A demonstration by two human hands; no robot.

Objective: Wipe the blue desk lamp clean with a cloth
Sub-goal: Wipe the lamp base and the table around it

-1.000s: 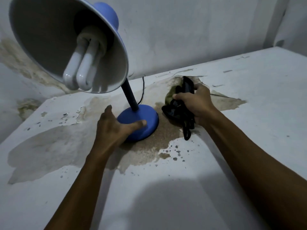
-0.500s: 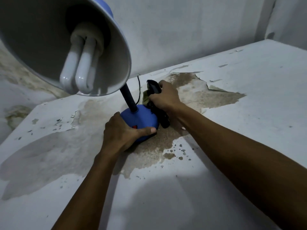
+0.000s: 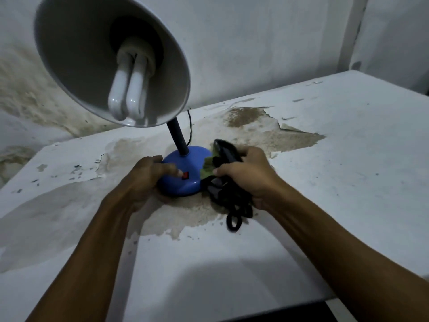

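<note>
Left hand (image 3: 148, 177) curls round the blue lamp base (image 3: 183, 182); right hand (image 3: 246, 175) grips a bunched dark cloth (image 3: 222, 194) touching the base's right side. Bare desk (image 3: 348, 159) stretches right.

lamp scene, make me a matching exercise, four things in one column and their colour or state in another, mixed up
Things:
1. lamp base
2. switch
3. cloth
4. bulb

Colour or state:
a. white, unlit, inside the shade
b. black with a green part, gripped by the right hand
c. blue, held by the left hand
d. red, on the base's top

Pairs: 1-c, 2-d, 3-b, 4-a
</note>
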